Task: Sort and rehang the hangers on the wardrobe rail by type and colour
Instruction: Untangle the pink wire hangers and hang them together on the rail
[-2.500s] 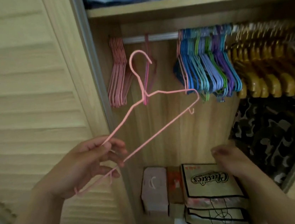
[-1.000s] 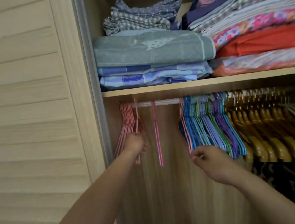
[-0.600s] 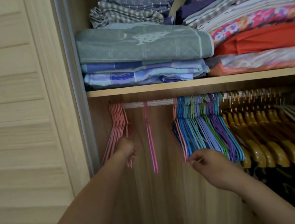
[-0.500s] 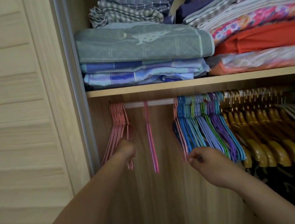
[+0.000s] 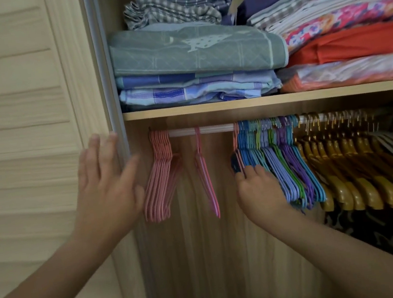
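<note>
Our left hand [image 5: 105, 184] has let go of the pink wire hangers [image 5: 161, 183] and now floats with fingers spread, holding nothing, in front of the door edge. So we judge the pink hanger is now hung at the left end of the rail [image 5: 212, 129]. Our right hand [image 5: 257, 186] has moved up and pinches the thin pink stray at the front of the blue and purple hangers [image 5: 288, 162]. One darker pink hanger [image 5: 204, 172] hangs alone between. The wooden hangers [image 5: 357, 173] look thick and glossy.
</note>
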`<move>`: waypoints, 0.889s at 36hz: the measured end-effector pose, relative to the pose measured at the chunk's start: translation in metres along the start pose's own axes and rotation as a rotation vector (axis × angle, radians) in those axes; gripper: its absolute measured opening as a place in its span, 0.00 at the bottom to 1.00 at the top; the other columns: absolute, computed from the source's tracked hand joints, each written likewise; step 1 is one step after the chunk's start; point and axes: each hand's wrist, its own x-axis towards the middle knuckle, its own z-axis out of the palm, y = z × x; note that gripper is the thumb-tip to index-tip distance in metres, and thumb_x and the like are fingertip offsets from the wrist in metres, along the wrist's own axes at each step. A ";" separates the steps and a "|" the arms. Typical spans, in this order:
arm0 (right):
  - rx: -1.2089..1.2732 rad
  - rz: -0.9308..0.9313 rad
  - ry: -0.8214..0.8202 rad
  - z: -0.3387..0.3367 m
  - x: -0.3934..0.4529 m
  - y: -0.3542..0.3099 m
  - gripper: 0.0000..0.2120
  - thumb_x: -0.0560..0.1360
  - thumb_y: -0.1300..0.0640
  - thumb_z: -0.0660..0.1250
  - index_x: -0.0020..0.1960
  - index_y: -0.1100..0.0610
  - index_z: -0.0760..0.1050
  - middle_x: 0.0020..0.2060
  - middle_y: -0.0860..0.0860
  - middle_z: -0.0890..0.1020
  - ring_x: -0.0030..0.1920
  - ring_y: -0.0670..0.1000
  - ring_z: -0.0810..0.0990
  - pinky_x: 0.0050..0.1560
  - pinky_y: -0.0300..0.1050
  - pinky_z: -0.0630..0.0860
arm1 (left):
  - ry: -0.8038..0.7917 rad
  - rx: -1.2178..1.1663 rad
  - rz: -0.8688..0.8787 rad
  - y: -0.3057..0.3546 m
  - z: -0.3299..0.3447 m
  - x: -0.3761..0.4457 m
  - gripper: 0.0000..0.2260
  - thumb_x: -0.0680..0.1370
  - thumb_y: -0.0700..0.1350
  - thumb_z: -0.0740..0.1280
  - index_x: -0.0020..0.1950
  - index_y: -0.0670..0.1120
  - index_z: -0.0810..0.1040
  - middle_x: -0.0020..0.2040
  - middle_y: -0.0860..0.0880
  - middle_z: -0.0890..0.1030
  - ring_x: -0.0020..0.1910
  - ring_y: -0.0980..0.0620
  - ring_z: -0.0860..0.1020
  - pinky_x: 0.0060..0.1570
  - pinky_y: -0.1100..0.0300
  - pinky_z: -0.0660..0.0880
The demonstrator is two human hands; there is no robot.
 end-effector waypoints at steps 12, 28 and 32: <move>-0.294 0.050 -0.259 0.007 0.027 -0.012 0.13 0.79 0.59 0.62 0.63 0.57 0.76 0.60 0.58 0.71 0.60 0.59 0.71 0.59 0.53 0.69 | -0.041 -0.092 -0.296 -0.009 0.048 -0.006 0.39 0.76 0.46 0.66 0.84 0.51 0.51 0.82 0.32 0.48 0.78 0.24 0.49 0.75 0.30 0.54; -0.069 0.099 -0.155 -0.010 0.036 0.002 0.08 0.78 0.64 0.65 0.56 0.59 0.77 0.50 0.54 0.82 0.51 0.56 0.83 0.38 0.45 0.69 | -0.005 -0.141 -0.286 -0.010 0.054 -0.007 0.36 0.77 0.49 0.60 0.84 0.50 0.52 0.81 0.31 0.48 0.79 0.25 0.49 0.78 0.33 0.51; 0.011 0.102 -0.052 -0.013 0.050 0.001 0.10 0.77 0.58 0.69 0.56 0.59 0.74 0.48 0.54 0.83 0.47 0.57 0.84 0.35 0.46 0.68 | 0.030 -0.153 -0.283 -0.011 0.057 -0.006 0.36 0.76 0.48 0.61 0.84 0.50 0.55 0.81 0.31 0.49 0.79 0.25 0.50 0.76 0.32 0.52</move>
